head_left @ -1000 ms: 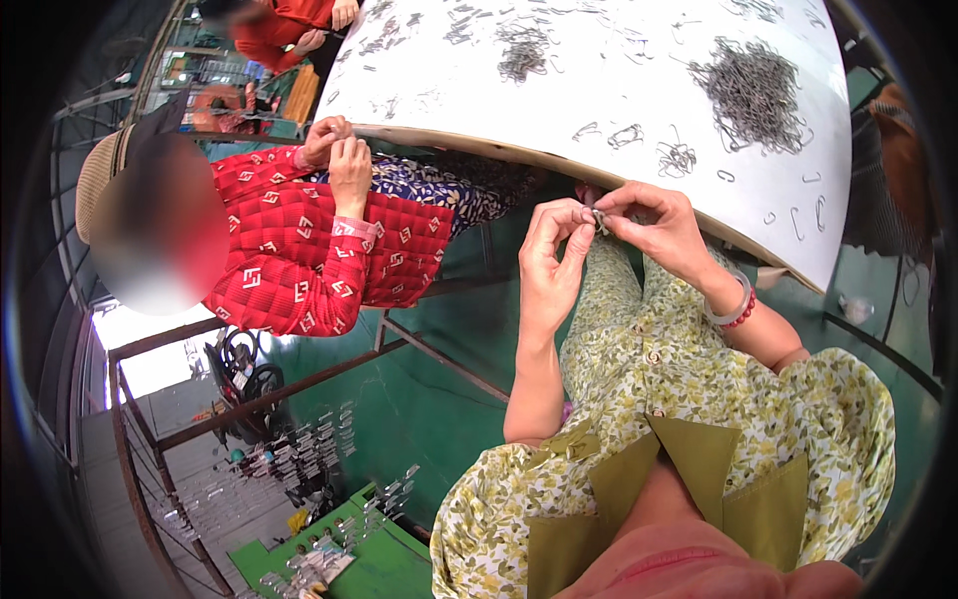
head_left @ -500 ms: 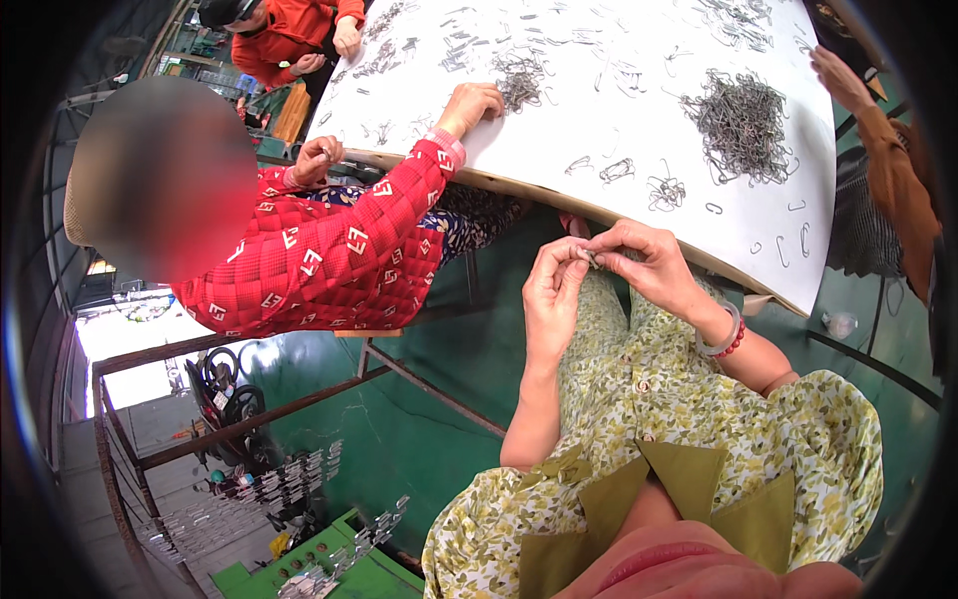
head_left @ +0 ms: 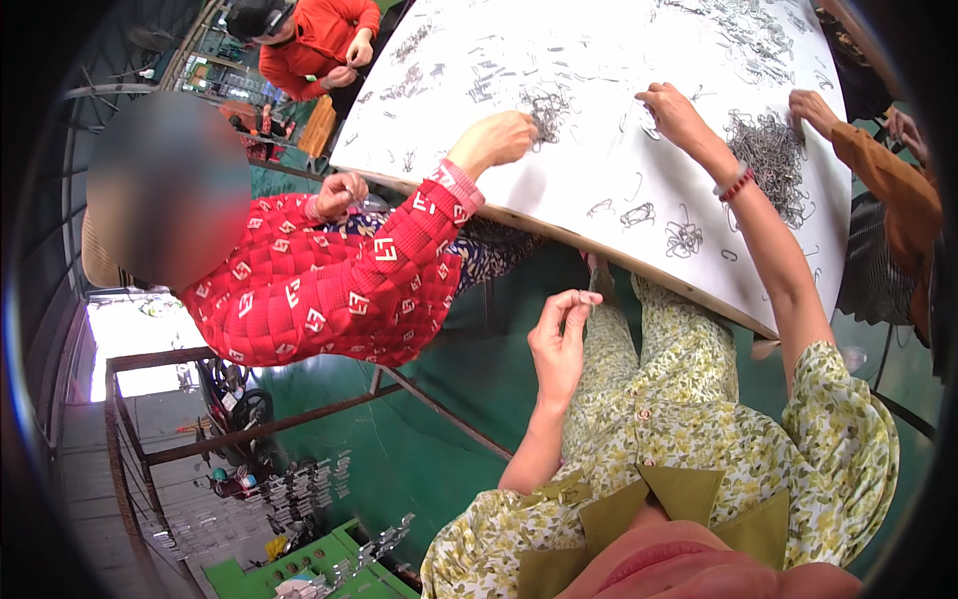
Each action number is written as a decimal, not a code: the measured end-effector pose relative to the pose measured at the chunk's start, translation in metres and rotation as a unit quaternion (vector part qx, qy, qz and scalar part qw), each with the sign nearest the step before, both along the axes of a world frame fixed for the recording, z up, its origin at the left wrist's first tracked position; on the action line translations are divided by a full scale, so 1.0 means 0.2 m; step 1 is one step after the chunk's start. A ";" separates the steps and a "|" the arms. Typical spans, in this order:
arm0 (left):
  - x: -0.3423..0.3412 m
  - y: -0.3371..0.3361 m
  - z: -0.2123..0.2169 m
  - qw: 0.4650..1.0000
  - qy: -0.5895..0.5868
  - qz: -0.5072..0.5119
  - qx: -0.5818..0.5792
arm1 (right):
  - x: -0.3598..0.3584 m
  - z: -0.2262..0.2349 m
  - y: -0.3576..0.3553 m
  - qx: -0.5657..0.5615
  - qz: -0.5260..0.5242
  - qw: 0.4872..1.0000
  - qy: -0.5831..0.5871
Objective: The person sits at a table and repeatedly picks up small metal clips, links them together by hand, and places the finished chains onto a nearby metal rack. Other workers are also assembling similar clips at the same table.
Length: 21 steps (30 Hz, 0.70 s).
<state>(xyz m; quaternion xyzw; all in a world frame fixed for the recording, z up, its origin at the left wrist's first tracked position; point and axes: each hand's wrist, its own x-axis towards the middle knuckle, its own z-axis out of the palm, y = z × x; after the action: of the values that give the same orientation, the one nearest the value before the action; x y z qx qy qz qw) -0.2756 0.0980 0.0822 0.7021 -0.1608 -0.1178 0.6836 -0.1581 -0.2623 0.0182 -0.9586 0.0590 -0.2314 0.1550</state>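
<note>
Hands have split: a second ago both were pinched together over the lap on one small metal piece; now the right hand [head_left: 671, 108] is out over the white counter [head_left: 599, 150], fingers curled down onto a loose wire clip [head_left: 651, 130] beside the big clip pile [head_left: 768, 150]. Left hand [head_left: 559, 334] stays low at the counter edge, pinching something thin, too small to identify. Looks like a fresh pick. Co-worker in the red sleeve [head_left: 399, 260] reaches into another clump.

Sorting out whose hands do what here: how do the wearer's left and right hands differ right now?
The left hand is held near the lap, below the table edge; the right hand stretches out over the white table. The left pinches a small metal piece; the right touches loose wire clips. Both are bare.
</note>
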 end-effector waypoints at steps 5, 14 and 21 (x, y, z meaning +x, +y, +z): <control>-0.02 -0.04 0.02 1.000 -0.003 0.008 -0.004 | 0.05 -0.21 -0.11 -0.061 -0.022 0.997 0.043; -0.07 -0.10 0.03 1.000 -0.003 -0.007 -0.029 | -0.31 0.24 0.33 0.357 0.091 0.930 -0.013; -0.07 -0.14 0.04 0.997 -0.038 -0.003 0.064 | -0.76 0.43 0.86 0.548 0.171 0.819 -0.006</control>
<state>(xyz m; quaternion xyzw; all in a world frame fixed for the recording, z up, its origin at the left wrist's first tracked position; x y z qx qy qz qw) -0.2887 0.0692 0.0894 0.7480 -0.1805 -0.1031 0.6304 -0.3096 -0.0898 0.1043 -0.7085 0.0102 -0.1365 0.6923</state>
